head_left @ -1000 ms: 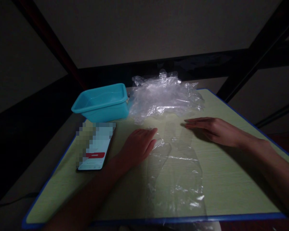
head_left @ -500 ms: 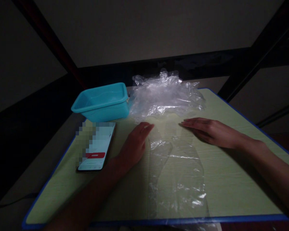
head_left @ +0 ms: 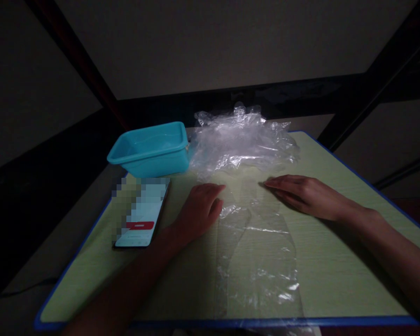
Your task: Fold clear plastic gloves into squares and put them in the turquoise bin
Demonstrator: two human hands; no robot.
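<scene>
One clear plastic bag [head_left: 257, 252] is laid flat on the green tabletop [head_left: 336, 261], running from between the two hands down to the near edge, where its end hangs just over the blue rim. It is pressed at its far end from both sides: the left hand [head_left: 198, 212] rests palm down on the bag's left border, and the right hand [head_left: 306, 196] lies flat at its right border, fingertips pointing inward. The fingers [head_left: 213, 189] of both hands are stretched out and nothing is gripped by either; the film is only held down. The sheet looks largely smoothed, though creases and a folded ridge are seen near the left hand, so the flattening is judged partly done. A crumpled heap of plastic bags [head_left: 241, 142] is left unsorted at the far side, touching a teal tub [head_left: 150, 149]. A phone [head_left: 140, 214] with a lit screen is lying just left of the left hand
</scene>
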